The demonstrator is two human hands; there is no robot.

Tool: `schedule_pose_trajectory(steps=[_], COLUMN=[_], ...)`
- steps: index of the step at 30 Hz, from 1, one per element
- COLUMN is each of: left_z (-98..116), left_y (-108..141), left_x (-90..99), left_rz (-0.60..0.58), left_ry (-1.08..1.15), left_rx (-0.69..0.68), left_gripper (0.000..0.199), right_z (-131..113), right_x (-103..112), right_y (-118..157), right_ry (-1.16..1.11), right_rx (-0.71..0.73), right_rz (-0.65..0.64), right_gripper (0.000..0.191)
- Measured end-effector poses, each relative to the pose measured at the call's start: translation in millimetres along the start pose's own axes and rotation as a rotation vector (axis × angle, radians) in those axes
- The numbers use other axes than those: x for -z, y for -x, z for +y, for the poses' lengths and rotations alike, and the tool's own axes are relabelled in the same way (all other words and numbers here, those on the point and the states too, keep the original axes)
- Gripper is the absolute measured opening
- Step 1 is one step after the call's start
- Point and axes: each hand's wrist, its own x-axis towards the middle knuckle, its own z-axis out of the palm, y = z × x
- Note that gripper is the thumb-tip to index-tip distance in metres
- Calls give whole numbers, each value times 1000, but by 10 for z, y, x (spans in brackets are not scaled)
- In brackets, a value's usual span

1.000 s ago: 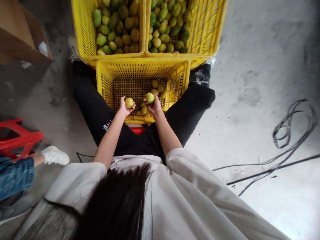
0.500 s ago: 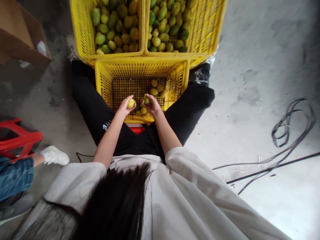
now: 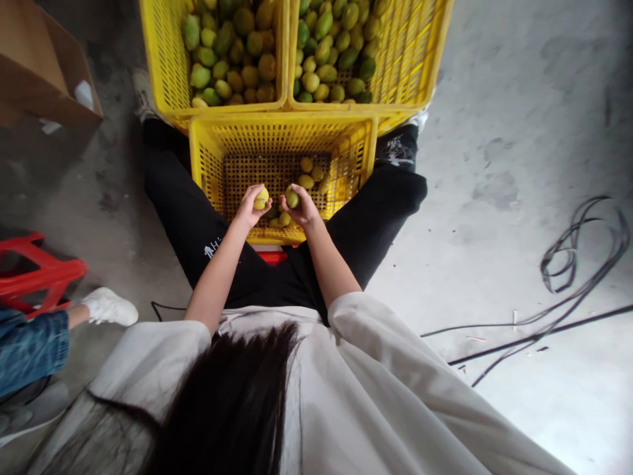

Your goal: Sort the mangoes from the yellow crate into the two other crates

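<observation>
My left hand is closed around a yellow lemon, its fingers wrapped over the fruit. Across from it, my right hand grips a greener lemon. Both hands are over the near part of a small yellow plastic crate that stands between my legs. Inside that crate, several yellowish lemons lie toward the right side. A few more lemons sit below and between my hands, partly hidden by them.
Beyond the small crate are two larger yellow crates holding many green and yellow lemons. A cardboard box stands far left. A red stool and another person's shoe are at left. Black cables lie on the floor at right.
The lemon in my left hand has turned a little and shows a dark mark. The greener lemon has also turned slightly in my right hand. Both hands stay over the crate.
</observation>
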Motion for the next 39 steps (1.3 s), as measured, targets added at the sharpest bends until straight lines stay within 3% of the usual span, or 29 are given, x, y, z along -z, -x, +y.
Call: schedule_pose_trajectory(steps=[5,9,14,18,22,27,30,35,39], left_z=[-6,13,15,14,33,43,26,-6,-8], left_y=[-6,-25,6,58,57,19,19,18,-7], left_x=[-8,-24,-23,-16,-14,-9,-15,-27,-42], left_rz=[-41,-34,-25,-44,-75,-38,-5,4,6], left_ry=[-65,32,29,-49,-85,27,52,-36,-42], left_rx=[34,64,24,-7,8,8,-11,-14,-52], left_gripper=[15,32,7,17,2,28,28,41,33], right_z=[-7,-8,-26,-23,-11,-10,-16,-26,-26], right_x=[-28,-39,-36,-32,-39,-68,-75,-75,-119], right_y=[18,17,27,30,31,54,62,50,62], right_ry=[51,5,-6,53,78,-4,-9,47,84], right_rx=[1,-10,15,47,57,27,44,98,72], right_rz=[-35,-61,-49,-33,-44,-56,-36,-14,-27], right_gripper=[3,19,12,25,20,18,17,35,28])
